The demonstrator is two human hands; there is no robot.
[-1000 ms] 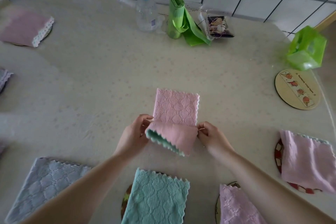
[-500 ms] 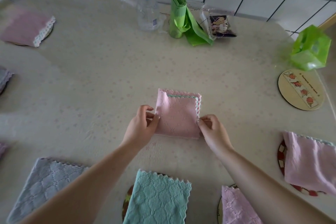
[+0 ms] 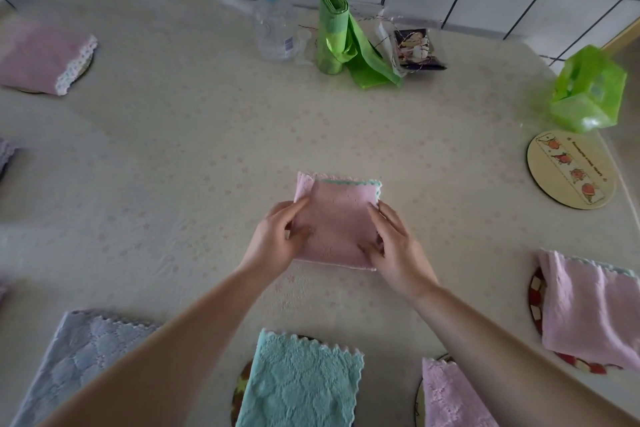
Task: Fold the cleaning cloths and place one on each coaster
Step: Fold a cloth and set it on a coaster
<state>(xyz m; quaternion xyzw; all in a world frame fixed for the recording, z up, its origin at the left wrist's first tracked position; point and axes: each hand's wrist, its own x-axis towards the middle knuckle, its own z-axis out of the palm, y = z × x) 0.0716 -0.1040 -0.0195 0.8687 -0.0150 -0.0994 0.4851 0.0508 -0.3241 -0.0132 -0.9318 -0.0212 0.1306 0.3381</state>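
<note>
Since 1.0 s ago: near flap of pink cloth [image 3: 337, 218], then lifted in both hands, now lies folded over flat; cloth reads as a compact square at desk [image 3: 173, 149] centre, teal-stitched scalloped edge along its far side. Both hands have moved onto the top surface.

Left hand [image 3: 277, 239] rests at 9 o'clock edge of the cloth, fingers extended and lying on the fabric, thumb on top; grip apart, pressing rather than pinching. Right hand [image 3: 394, 246] at the 3 o'clock edge, fingers straight along the cloth side, thumb laid across the near corner; grip likewise apart (nothing curled round the fabric that I can see).

Around the desk by clock face, from the cloth:
- 2 o'clock: bare coaster [image 3: 571, 170], round, pale, printed strip of four red fruit-like figures plus a line of small writing, too small to read.
- 4 o'clock: second pink cloth [image 3: 588, 308] on a red-and-white coaster [image 3: 535, 302].
- 5 o'clock: third pink cloth [image 3: 450, 399], coaster rim just visible under it.
- 6 o'clock: teal cloth [image 3: 301, 381] on a dark coaster.
- 7 o'clock: grey cloth [image 3: 79, 350], flat.
- 10 o'clock: fourth pink cloth [image 3: 41, 59], white lace edge, on a coaster.
- 12 o'clock: pump bottle [image 3: 273, 28], clear, blue head, label unreadable; green bag roll [image 3: 334, 31]; small packet [image 3: 417, 48], printed picture, text not legible.
- 1 o'clock: green bag [image 3: 588, 90].
</note>
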